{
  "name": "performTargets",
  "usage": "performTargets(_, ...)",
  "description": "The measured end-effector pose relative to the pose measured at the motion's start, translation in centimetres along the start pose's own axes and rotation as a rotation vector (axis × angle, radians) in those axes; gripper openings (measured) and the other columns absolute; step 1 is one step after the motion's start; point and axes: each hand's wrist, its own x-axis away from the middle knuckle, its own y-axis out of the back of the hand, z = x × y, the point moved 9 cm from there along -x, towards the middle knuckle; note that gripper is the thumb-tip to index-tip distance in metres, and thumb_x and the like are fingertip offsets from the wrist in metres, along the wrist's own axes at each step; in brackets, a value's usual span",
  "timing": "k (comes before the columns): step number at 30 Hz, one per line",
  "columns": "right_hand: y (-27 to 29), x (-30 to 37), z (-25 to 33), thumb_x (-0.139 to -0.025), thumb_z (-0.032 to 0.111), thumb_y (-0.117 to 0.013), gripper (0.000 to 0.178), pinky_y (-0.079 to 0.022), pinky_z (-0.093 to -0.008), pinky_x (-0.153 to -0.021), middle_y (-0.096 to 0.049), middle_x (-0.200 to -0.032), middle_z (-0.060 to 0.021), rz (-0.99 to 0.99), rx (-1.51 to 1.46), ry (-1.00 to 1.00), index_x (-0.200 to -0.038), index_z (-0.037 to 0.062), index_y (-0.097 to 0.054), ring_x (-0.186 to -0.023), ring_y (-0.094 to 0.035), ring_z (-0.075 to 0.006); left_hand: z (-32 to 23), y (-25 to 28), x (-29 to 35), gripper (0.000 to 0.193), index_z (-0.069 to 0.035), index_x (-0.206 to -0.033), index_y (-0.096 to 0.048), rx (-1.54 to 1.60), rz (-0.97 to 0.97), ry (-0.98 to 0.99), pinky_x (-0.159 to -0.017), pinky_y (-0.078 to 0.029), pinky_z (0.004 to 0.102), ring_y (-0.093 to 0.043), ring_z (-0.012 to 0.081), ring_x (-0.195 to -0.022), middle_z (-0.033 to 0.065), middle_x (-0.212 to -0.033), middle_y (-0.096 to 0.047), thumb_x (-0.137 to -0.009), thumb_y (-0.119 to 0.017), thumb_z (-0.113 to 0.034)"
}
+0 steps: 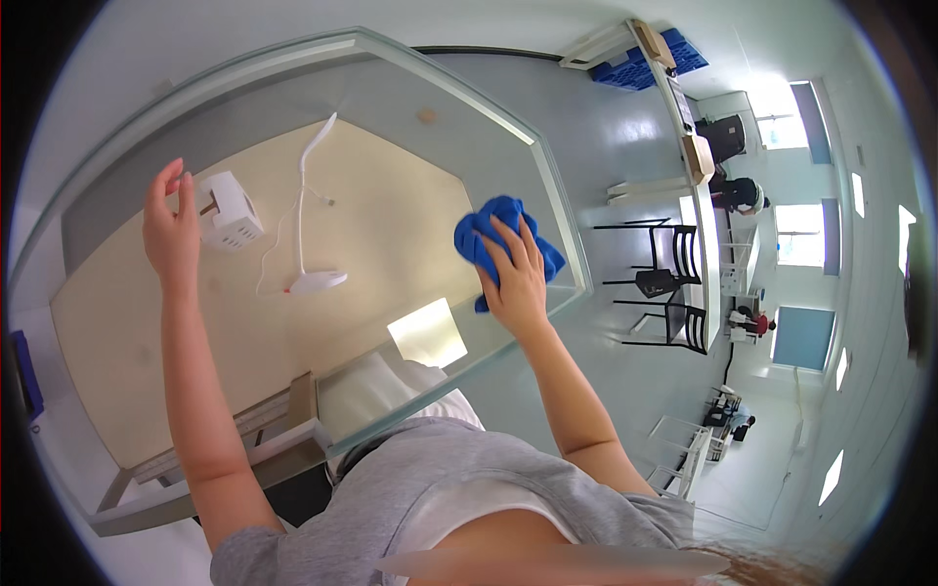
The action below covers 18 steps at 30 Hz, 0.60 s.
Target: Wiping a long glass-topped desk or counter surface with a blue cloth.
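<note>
A crumpled blue cloth (486, 227) lies under my right hand (518, 278), which presses it against the glass top (572, 210) near its right edge. The fingers are spread over the cloth and partly curled onto it. My left hand (174, 230) is raised at the left with nothing in it, thumb and fingers apart. Just right of that hand stands a white slotted box (233, 213). A slim white desk lamp (302, 210) with a thin cord is near the middle, over a beige surface (391, 195). Whether box and lamp are on or beneath the glass, I cannot tell.
The glass edge runs around the table, close to my body at the front. Black chairs (684, 256) and a long white table (711, 264) stand to the right. A blue crate (635, 68) is at the far right. Several people are farther off.
</note>
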Motion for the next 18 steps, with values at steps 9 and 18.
performTargets(9, -1.7, -9.6, -6.0, -0.087, 0.024, -0.061, 0.037, -0.035, -0.0475, -0.104, -0.045, -0.140, -0.0050, -0.160, 0.077, -0.073, -0.123, 0.0154, -0.059, -0.133, -0.036, -0.0361, 0.4, 0.0, -0.5, 0.029, -0.014, -0.118, -0.063, 0.000, 0.018, -0.035, -0.087, -0.046, 0.0293, -0.057, 0.0132, -0.103, -0.0028, -0.118, -0.063, -0.095, -0.055, -0.032)
performTargets(18, -1.6, -7.5, -3.5, -0.087, 0.024, -0.063, 0.037, -0.036, -0.0462, -0.103, -0.049, -0.138, -0.0051, -0.123, 0.040, -0.022, -0.123, 0.0166, -0.060, -0.133, -0.038, -0.0363, 1.4, 0.2, -0.7, 0.030, -0.013, -0.118, -0.063, 0.004, 0.006, -0.110, -0.087, -0.045, 0.0284, -0.057, 0.0137, -0.102, 0.0005, -0.115, -0.064, -0.095, -0.057, -0.030)
